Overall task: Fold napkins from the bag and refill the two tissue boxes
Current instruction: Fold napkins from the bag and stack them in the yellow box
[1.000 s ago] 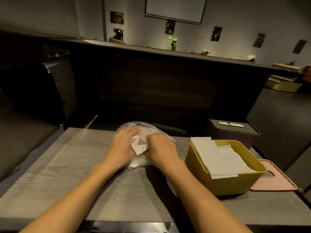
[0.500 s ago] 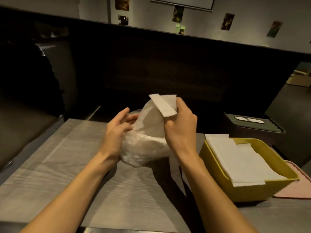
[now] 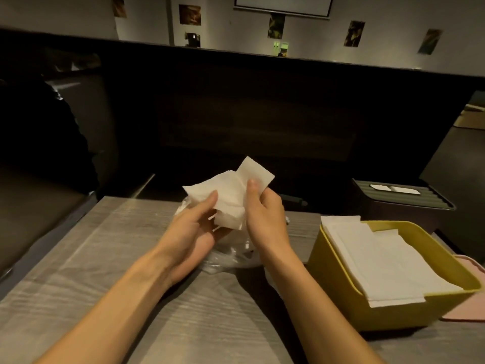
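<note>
Both hands hold a white napkin (image 3: 231, 191) above the table's middle. My left hand (image 3: 193, 227) grips its lower left part from below, thumb on top. My right hand (image 3: 263, 210) pinches its right side, thumb pressed on the paper. The clear plastic bag (image 3: 233, 254) lies flattened on the table under the hands. An open yellow tissue box (image 3: 341, 292) at the right holds a stack of folded white napkins (image 3: 378, 261), some hanging over its rim. A dark tissue box (image 3: 401, 203) with a ribbed lid and slot stands behind it.
A pink lid (image 3: 469, 306) lies on the table right of the yellow box. The grey wood-grain table (image 3: 91, 258) has a dark bench to its left and a dark partition wall behind it.
The right hand pulled a napkin out of the bag and lifted it. The left hand let go of the bag and took hold of the napkin. The bag sank flat onto the table.
</note>
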The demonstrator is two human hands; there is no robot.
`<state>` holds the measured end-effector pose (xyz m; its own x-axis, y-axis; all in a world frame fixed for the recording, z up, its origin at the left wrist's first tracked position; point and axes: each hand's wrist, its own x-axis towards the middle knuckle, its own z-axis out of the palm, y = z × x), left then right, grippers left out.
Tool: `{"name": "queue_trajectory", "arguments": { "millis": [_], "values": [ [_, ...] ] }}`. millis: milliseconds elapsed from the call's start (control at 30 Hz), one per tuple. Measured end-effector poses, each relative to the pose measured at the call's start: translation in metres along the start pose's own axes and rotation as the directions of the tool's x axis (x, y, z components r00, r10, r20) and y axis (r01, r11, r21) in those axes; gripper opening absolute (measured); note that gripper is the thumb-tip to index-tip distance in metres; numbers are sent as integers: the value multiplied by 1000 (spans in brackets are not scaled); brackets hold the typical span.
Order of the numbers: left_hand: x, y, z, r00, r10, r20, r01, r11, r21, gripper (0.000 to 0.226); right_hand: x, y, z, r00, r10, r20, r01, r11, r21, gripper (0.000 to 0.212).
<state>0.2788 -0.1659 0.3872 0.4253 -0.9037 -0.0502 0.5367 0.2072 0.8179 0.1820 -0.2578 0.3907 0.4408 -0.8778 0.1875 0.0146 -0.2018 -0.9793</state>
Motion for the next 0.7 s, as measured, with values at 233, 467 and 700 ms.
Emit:
{"name": "queue_trajectory", "arguments": {
  "millis": [233,467,700],
  "values": [
    [-5,12,0,1000,-8,-16,5,982,-191,48,-4,5,-4,998,-48,-40,48,999,12,19],
    [-9,20,-5,999,3,-50,-21,932,-362,53,-7,-5,-6,985,-170,-8,169,979,111,19],
    [-9,18,-7,999,-12,-30,0,922,-387,75,-8,-6,-11,989,-139,-55,147,970,192,24]
  ]
}}
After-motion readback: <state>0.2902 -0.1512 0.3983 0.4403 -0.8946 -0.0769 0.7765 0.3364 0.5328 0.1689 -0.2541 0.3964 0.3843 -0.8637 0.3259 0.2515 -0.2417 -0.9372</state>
